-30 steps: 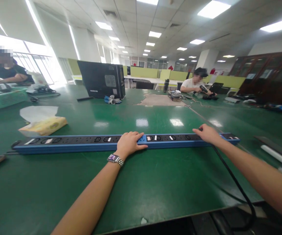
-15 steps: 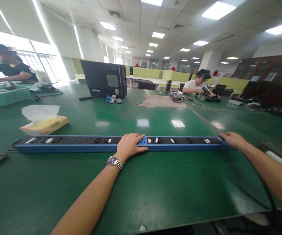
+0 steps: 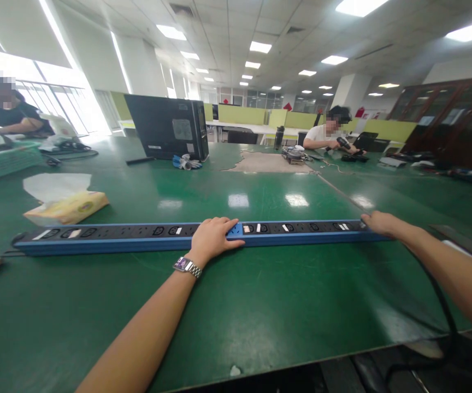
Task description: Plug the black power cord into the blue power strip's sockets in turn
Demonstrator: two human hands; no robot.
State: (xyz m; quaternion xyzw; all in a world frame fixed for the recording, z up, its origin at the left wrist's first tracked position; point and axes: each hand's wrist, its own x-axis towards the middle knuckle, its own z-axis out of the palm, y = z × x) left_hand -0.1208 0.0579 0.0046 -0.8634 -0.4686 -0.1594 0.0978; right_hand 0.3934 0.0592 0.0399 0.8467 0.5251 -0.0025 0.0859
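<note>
A long blue power strip (image 3: pixel 108 244) with a black socket face lies across the green table in front of me. Its face carries several sockets and small white labels, plus one blue socket near the middle. My left hand (image 3: pixel 213 238), with a watch on the wrist, grips the strip beside that blue socket, thumb along the near side and fingers over the top. At the strip's right end, my right hand (image 3: pixel 383 224) is closed around the end of a black cable (image 3: pixel 438 284). The fingers hide most of that end, and the cable hangs over the table's front edge.
Behind the strip's left part lies a tissue pack (image 3: pixel 70 207). Farther back stand a green basket (image 3: pixel 9 162), a black computer case (image 3: pixel 166 128) and gloves (image 3: pixel 187 162). One person sits far left; another (image 3: pixel 322 135) at back right holds a dark tool.
The view has shifted slightly, and the strip's right end sits a little higher in the picture. Both hands keep their places on the strip and at its right end.
</note>
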